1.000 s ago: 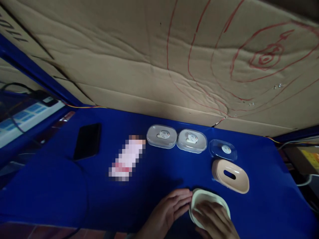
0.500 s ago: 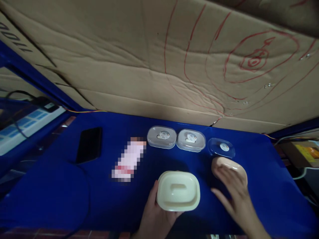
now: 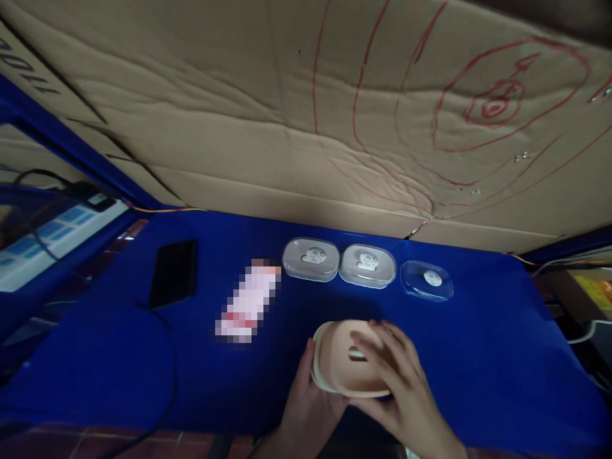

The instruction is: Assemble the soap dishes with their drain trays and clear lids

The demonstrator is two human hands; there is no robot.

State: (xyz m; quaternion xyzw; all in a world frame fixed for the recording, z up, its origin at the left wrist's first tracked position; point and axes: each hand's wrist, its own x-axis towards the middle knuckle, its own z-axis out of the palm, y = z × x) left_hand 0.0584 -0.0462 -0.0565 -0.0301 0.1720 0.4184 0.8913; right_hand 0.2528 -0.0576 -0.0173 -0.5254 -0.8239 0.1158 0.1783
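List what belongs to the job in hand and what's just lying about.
In hand:
cream container, in the left hand
peach slotted piece, in the right hand, over the container

Lying about:
two clear-topped boxes and a clear lid, possibly related by shape
dark flat device
pixelated pink item

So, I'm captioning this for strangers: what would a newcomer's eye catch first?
Probably the red rings drawn on the cardboard, upper right. Then, low centre, the right hand holding the peach slotted piece over the cream dish in the left hand.
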